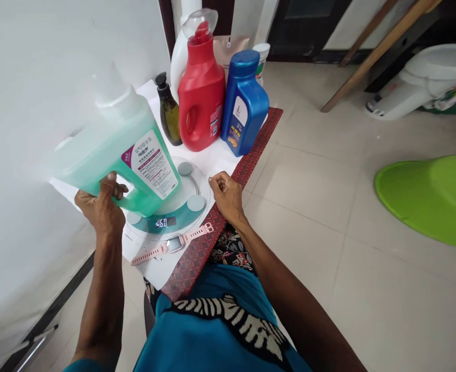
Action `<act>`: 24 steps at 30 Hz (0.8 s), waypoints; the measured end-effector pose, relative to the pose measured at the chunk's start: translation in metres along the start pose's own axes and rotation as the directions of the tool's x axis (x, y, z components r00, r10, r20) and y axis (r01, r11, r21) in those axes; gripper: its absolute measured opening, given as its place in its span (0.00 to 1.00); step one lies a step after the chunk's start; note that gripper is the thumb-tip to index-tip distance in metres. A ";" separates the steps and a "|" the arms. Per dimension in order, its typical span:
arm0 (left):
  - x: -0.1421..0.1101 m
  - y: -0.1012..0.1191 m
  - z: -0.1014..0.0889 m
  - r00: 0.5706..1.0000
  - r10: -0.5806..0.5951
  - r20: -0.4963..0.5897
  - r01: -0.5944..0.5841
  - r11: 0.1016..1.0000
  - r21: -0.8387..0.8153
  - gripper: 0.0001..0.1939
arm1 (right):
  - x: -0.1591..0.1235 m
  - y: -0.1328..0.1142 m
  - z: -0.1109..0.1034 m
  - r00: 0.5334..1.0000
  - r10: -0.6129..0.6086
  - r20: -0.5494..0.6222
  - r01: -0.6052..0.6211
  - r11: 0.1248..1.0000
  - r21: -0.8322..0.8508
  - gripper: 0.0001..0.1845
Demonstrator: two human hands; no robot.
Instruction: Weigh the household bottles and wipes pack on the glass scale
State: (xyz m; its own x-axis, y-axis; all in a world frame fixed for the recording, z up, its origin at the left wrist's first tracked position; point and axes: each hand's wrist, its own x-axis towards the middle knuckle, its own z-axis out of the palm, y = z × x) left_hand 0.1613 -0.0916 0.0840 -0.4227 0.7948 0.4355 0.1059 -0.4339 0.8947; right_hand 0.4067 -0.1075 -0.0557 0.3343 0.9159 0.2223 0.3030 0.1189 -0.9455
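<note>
My left hand point(102, 204) is wrapped round the handle of a large translucent jug point(96, 139) of green liquid with a white and purple label. The jug is tilted, its base at or just over a round glass scale point(179, 217) whose lit display is hard to read. Near the table edge, beside the scale, my right hand point(228, 194) is closed with the fingers curled in; whatever it may hold is hidden. In front of the scale lies a pink-strapped smartwatch point(174, 243), stretched out flat.
Behind the scale stand a dark pump bottle point(168, 113), a red detergent jug point(200, 98) and a blue bottle point(245, 103), with other containers behind. A white wall point(26, 67) borders the left side. On the floor at right are a green plastic object point(425, 199) and a white bin-like container point(425, 77).
</note>
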 end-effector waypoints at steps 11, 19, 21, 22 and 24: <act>-0.009 -0.030 -0.043 0.983 0.034 0.182 -0.015 0.994 -0.107 0.34 | 0.000 0.009 0.003 1.000 0.001 -0.022 -0.002 0.999 -0.044 0.19; -0.013 -0.083 -0.106 0.968 -0.252 0.017 0.250 0.966 0.067 0.40 | -0.001 0.007 0.006 0.999 0.000 -0.048 -0.003 0.997 -0.076 0.25; -0.016 -0.094 -0.111 0.958 -0.276 0.074 0.267 0.958 0.106 0.38 | -0.001 0.007 0.007 0.998 0.014 -0.062 -0.019 0.996 -0.092 0.27; -0.017 -0.098 -0.111 0.954 -0.280 0.102 0.267 0.956 0.125 0.36 | -0.001 0.006 0.007 0.997 0.023 -0.069 -0.029 0.995 -0.095 0.27; -0.018 -0.105 -0.109 0.951 -0.274 0.145 0.249 0.953 0.171 0.34 | -0.001 0.006 0.008 0.995 0.038 -0.087 -0.046 0.995 -0.090 0.28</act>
State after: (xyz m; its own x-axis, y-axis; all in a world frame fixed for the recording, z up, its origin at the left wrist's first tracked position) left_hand 0.0601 -0.1064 -0.0289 -0.3004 0.9361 0.1830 0.1497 -0.1432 0.9783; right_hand 0.4013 -0.1049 -0.0635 0.4222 0.8828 0.2059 0.3664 0.0416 -0.9295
